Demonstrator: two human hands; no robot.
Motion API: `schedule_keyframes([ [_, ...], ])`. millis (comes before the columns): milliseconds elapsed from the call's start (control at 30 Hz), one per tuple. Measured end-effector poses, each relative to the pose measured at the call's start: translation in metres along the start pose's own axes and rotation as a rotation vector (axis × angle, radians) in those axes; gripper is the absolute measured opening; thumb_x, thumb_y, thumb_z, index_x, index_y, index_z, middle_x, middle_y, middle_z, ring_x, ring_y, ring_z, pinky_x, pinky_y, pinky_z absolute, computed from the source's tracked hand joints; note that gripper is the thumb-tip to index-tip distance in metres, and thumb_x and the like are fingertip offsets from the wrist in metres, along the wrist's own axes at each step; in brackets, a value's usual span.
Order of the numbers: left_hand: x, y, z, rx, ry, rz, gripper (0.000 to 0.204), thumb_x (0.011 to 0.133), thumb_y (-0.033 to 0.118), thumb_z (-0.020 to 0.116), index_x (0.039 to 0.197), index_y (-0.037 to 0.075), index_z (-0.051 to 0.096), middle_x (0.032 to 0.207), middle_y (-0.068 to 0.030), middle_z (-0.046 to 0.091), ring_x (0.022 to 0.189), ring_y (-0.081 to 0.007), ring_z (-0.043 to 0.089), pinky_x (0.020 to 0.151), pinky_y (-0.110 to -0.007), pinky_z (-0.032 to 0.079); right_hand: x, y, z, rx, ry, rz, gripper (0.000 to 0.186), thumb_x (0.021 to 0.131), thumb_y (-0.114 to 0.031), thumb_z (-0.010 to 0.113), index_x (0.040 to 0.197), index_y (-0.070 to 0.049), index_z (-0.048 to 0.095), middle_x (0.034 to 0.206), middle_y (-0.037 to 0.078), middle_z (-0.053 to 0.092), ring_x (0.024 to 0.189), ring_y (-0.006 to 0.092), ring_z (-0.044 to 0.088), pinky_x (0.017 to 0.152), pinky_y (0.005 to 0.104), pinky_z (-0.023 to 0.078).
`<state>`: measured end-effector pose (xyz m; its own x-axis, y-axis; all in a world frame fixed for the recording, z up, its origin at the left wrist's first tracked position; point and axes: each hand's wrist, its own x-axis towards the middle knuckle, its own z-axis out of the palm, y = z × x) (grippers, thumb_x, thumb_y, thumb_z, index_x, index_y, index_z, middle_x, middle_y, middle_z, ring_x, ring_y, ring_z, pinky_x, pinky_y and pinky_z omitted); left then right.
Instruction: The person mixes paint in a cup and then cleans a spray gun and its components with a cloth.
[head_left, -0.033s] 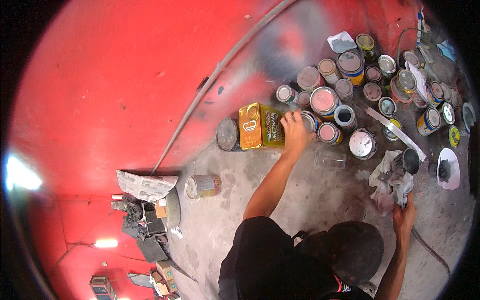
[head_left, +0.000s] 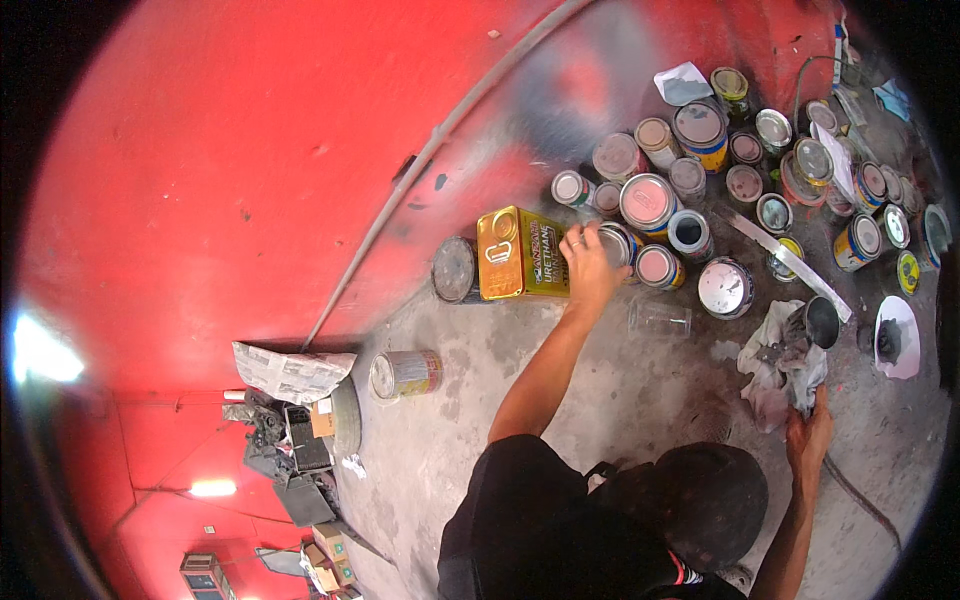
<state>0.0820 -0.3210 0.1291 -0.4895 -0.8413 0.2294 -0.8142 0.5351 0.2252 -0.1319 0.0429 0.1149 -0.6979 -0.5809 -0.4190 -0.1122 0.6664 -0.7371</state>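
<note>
My left hand (head_left: 592, 268) reaches in among the paint cans, its fingers and thumb curled round the near side of a round can (head_left: 624, 240) with a silvery rim. The hand hides most of that can's near side. Close on its left stands a yellow and green rectangular tin (head_left: 525, 252) with a golden top. Down at the right, my right hand (head_left: 808, 432) is closed on the lower end of a crumpled grey rag (head_left: 772, 352). A small black cup (head_left: 821, 323) rests against the rag's upper right; whether my fingers also hold it is hidden.
Several used paint cans (head_left: 648, 203) crowd the floor by the red wall (head_left: 250, 180). A long pale strip (head_left: 790, 262) lies across some. A clear plastic cup (head_left: 660, 320) lies below my left hand. Another can (head_left: 404, 374) lies farther left. A dark hose (head_left: 862, 503) runs near my right arm.
The fingers of my left hand have shifted very slightly to the left by the can. My right hand, the rag and the other cans look the same.
</note>
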Motion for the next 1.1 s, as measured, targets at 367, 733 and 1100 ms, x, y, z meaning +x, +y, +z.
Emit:
schedule_keyframes([
  [367,-0.072,-0.033,-0.026,-0.182,0.052,-0.188,0.105,0.058,0.022,0.087,0.142,0.007,0.025,0.132,-0.0216,0.036,0.122,-0.0402,0.039,0.101,-0.048,0.038,0.006,-0.005,-0.01,0.043,-0.091,-0.057,0.05,0.078,0.0,0.06,0.126,0.006,0.049,0.099,0.022,0.065,0.085,0.0264,0.061,0.078,0.0352,0.047],
  [733,-0.049,-0.036,-0.053,-0.056,-0.357,-0.135,0.107,0.056,0.019,0.087,0.146,0.01,0.03,0.14,-0.0232,0.036,0.128,-0.0426,0.037,0.107,-0.045,0.035,0.01,0.008,-0.007,0.004,-0.081,-0.208,0.048,0.078,0.0,0.057,0.125,0.005,0.05,0.1,0.015,0.064,0.087,0.0203,0.059,0.078,0.0314,0.047],
  [1100,0.044,-0.034,-0.011,-0.121,-0.457,0.04,0.093,0.055,0.022,0.09,0.137,0.01,0.047,0.139,-0.0238,0.042,0.129,-0.0375,0.043,0.107,-0.04,0.037,0.002,-0.008,-0.015,0.093,-0.07,-0.223,0.037,0.072,0.008,0.056,0.109,0.005,0.055,0.094,0.024,0.066,0.096,0.0401,0.064,0.08,0.0368,0.048],
])
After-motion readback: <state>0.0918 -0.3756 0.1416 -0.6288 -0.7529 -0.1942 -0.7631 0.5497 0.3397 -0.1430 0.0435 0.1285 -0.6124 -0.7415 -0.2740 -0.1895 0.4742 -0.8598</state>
